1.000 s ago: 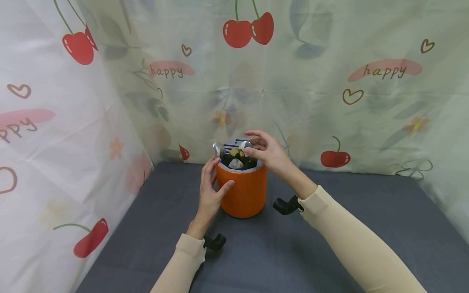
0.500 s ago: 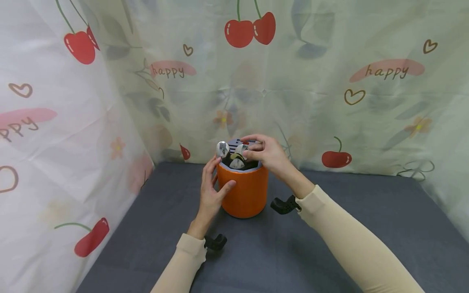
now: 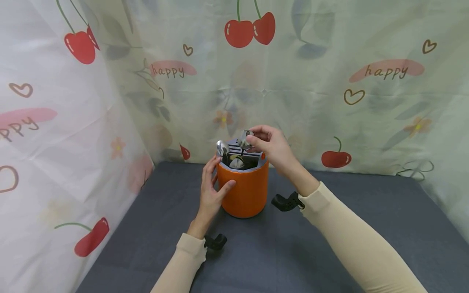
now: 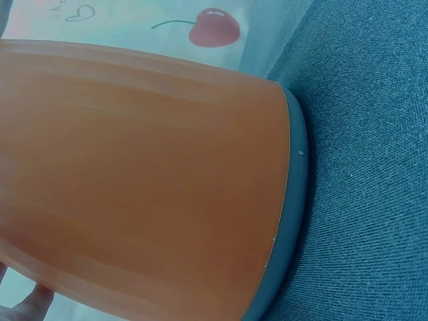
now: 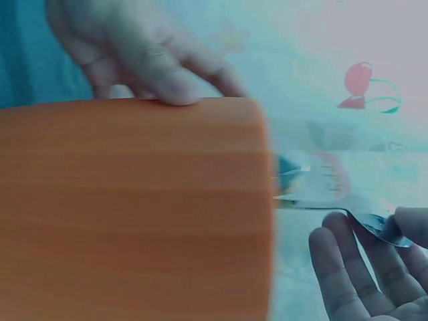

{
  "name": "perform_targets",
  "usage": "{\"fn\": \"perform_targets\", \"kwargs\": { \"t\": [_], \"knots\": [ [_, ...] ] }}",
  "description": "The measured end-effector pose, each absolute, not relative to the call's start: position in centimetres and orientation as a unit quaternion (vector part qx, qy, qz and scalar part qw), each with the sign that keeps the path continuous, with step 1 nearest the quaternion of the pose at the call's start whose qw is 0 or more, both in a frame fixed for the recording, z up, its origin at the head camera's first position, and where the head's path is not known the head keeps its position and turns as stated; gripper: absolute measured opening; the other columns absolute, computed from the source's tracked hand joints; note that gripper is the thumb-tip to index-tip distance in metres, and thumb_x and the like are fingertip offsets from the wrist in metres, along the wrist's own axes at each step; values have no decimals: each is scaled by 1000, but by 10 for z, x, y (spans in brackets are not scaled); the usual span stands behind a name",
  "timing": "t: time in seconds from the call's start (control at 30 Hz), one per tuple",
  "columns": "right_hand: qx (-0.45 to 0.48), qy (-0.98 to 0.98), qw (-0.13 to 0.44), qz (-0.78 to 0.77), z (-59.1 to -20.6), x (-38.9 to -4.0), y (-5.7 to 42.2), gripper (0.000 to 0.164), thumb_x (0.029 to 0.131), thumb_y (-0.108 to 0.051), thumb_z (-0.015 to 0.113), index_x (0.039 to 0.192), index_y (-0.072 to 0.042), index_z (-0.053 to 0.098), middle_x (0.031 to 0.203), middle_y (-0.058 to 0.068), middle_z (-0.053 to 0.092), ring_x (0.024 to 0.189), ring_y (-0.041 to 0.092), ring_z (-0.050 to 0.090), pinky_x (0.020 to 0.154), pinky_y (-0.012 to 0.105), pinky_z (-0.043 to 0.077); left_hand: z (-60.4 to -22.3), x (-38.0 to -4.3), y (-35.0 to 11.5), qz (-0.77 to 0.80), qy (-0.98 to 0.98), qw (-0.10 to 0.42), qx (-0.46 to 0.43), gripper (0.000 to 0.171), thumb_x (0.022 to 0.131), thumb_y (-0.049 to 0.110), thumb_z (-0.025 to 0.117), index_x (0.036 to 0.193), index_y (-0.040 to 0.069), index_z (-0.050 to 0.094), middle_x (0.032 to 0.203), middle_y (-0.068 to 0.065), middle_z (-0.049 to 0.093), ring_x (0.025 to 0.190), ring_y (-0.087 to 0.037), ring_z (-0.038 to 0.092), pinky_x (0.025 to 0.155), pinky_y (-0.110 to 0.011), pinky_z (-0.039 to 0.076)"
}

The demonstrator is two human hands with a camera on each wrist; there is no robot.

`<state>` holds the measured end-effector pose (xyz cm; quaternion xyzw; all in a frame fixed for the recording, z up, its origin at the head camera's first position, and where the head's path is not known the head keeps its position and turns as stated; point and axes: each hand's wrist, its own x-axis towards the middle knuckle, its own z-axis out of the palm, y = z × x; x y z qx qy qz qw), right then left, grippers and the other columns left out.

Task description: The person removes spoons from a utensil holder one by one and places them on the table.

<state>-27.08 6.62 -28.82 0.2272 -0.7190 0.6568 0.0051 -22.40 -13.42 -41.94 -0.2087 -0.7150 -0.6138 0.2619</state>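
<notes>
Grey cloth covers the counter (image 3: 135, 248), and the pot (image 3: 243, 193) stands upright on it. Behind and left of the pot hangs a curtain (image 3: 264, 97) printed with cherries and hearts. Beige sleeves reach in from the pot's near side, a black mount (image 3: 215, 242) at each cuff. The left hand (image 3: 211, 197) grips the pot's side, thumb on the front, covering part of the wall.

The pot is orange and rounded, with a narrow base ring (image 4: 299, 180); its mouth has a pale liner (image 3: 233, 142), slotted at the back. Over the pot, the right hand (image 3: 275, 146) pinches the shiny metal bowl of a spoon (image 3: 243, 139), whose thin handle runs towards the pot's mouth. Two other spoons (image 3: 222, 149) sit bowl up in the pot, one by the left fingertips, one lower at the front; the wall hides their lower ends.
</notes>
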Motion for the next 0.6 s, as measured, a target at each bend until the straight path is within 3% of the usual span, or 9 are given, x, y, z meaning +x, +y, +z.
{"fn": "perform_targets", "kwargs": {
  "t": [0.13, 0.33, 0.6],
  "knots": [
    [243, -679, 22, 692, -280, -270, 70, 26, 104, -6, 62, 126, 8, 60, 107, 11, 68, 96, 24, 69, 95, 52, 58, -420, -224, -134, -613, -715, 263, -209, 68, 99, 18, 73, 156, 4, 39, 165, -18, 29, 150, -37, 30, 114, -76, 25],
    [257, -653, 37, 712, -274, -266, 72, 25, 104, -5, 62, 125, 8, 59, 107, 9, 66, 99, 25, 68, 90, 43, 61, -422, -225, -135, -614, -714, 264, -208, 69, 99, 22, 73, 156, 5, 39, 165, -18, 29, 150, -36, 30, 115, -76, 25],
    [272, -631, 70, 723, -267, -265, 74, 23, 104, -4, 62, 124, 7, 60, 105, 11, 66, 94, 25, 68, 84, 42, 63, -421, -225, -134, -616, -713, 263, -208, 69, 99, 19, 74, 156, 5, 39, 165, -18, 29, 149, -37, 31, 114, -76, 25]
  ]
}}
